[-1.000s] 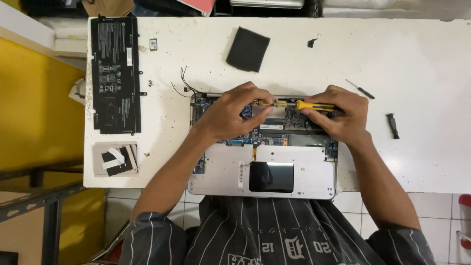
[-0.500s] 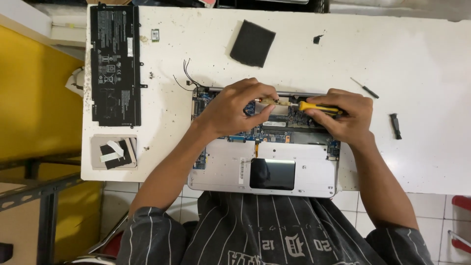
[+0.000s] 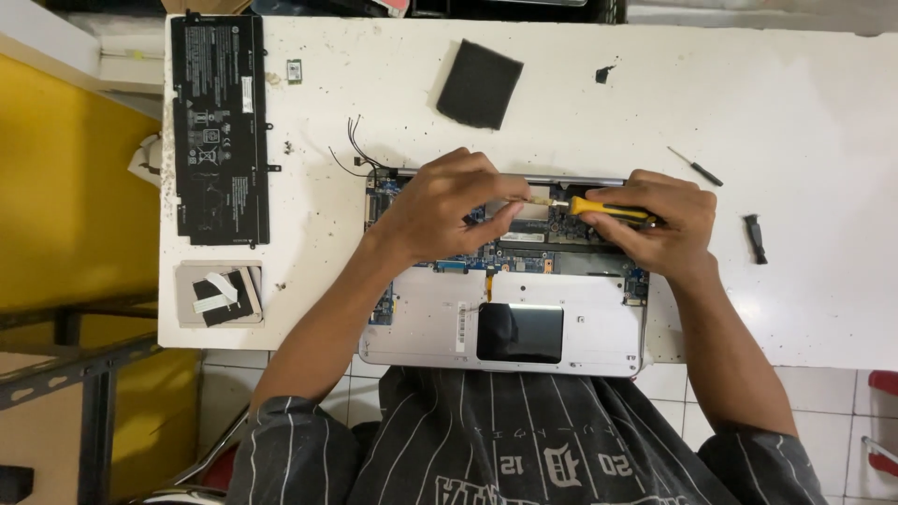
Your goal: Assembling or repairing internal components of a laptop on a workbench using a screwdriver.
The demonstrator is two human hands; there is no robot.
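An opened silver laptop chassis (image 3: 426, 323) lies bottom-up on the white table (image 3: 795, 112), its blue circuit board exposed. My right hand (image 3: 659, 224) grips a yellow-handled screwdriver (image 3: 608, 209) laid nearly flat, tip pointing left over the board. My left hand (image 3: 449, 206) rests on the board, its fingertips pinched at the screwdriver's tip. What lies under the fingers is hidden.
A long black battery pack (image 3: 220, 131) lies at the table's left. Below it sits a small grey part with ribbon cables (image 3: 220, 294). A black foam square (image 3: 479, 84), a thin screwdriver (image 3: 695, 166) and a small black piece (image 3: 755, 238) lie around the laptop. Loose black wires (image 3: 354, 154) trail off the chassis.
Both hands stay on the laptop board with the screwdriver; only the camera view has shifted slightly.
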